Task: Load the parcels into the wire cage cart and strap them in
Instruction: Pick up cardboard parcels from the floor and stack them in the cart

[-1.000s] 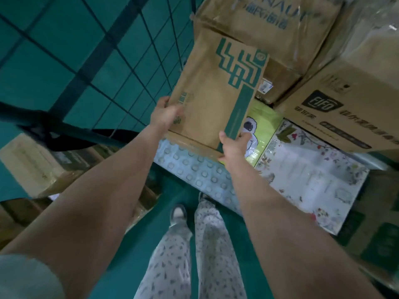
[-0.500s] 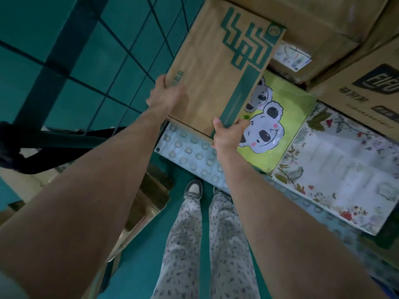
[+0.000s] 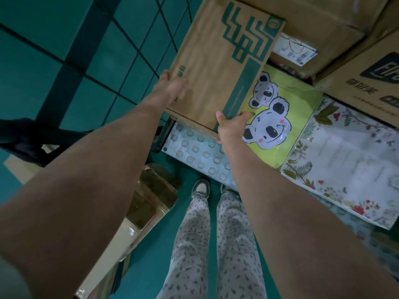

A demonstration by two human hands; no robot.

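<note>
Brown carton (image 3: 218, 67), at 12 o'clock beside the wire cage wall (image 3: 121, 52): left hand (image 3: 170, 89) grips its 9 o'clock edge, right hand (image 3: 232, 126) its 5 o'clock corner, fingers curled onto cardboard. The koala parcel (image 3: 287, 117) lies at its 4 o'clock.

Cage wall (image 3: 73, 61) closes the left; stacked cartons (image 3: 313, 22) block ahead and right.

Both hands are holding a brown carton (image 3: 218, 67) (green maze print): the left hand (image 3: 172, 88) is gripping its left edge, the right hand (image 3: 232, 126) its near corner, above a koala-printed parcel (image 3: 287, 117).
</note>
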